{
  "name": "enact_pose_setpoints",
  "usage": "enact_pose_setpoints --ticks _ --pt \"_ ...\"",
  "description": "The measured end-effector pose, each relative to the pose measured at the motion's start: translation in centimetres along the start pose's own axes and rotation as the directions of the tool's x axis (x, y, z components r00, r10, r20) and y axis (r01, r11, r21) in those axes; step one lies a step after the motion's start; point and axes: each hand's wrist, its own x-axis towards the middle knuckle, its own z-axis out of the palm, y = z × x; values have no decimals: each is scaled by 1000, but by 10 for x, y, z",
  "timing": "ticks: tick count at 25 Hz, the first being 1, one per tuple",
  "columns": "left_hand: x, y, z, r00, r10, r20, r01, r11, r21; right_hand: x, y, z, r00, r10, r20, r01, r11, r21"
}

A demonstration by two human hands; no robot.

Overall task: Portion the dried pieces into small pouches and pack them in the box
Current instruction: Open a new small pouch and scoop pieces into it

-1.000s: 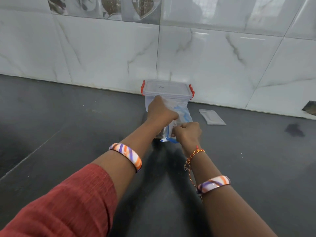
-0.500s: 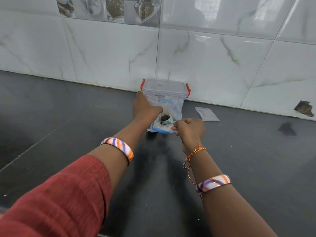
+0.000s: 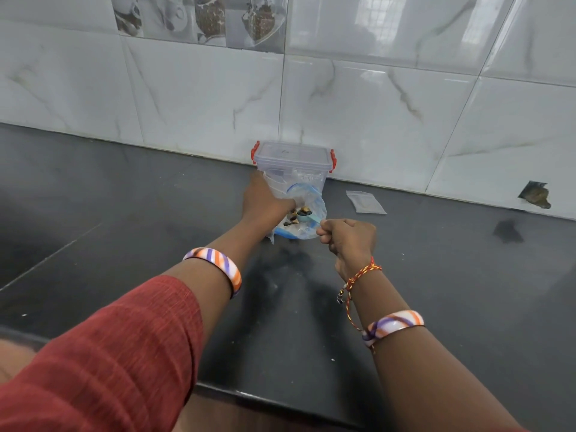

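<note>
Dried pieces lie inside a clear bag with a blue zip rim, just in front of the lidded clear box with red clips. The left hand grips the bag's mouth at its 9 o'clock side, holding it agape. The right hand, at the bag's 4 o'clock, is curled around the handle of a small teal scoop whose bowl sits among the pieces. A flat empty pouch lies at the box's 3 o'clock, apart from it. The box stands against the tiled wall; the dark counter spreads wide at 9 and 3 o'clock, its front edge near the person.
</note>
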Motion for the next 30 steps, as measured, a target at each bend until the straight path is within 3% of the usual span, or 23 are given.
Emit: enact_pose_setpoints --ticks 15,21,23,25,27,30 --pt "-32 -34 -13 997 73 14 -73 995 63 -28 -13 -45 979 -30 201 39 998 -42" --pt "-43 -32 -17 973 229 -15 -220 949 224 -56 -54 -38 901 -308 307 328 945 -14" --pt "-42 -25 -18 969 247 -14 -238 946 218 -66 -61 -28 797 -494 348 586 773 -242" --pt "-42 -18 -19 969 248 -18 -242 957 160 -71 -59 -20 611 -647 456 772 361 -522" --pt "-42 -13 -20 974 227 -20 -224 969 102 -74 -53 -16 446 -706 550 808 53 -586" --pt "-41 -8 -21 978 205 -30 -204 978 55 -75 -45 -14 251 -783 569 809 -154 -568"
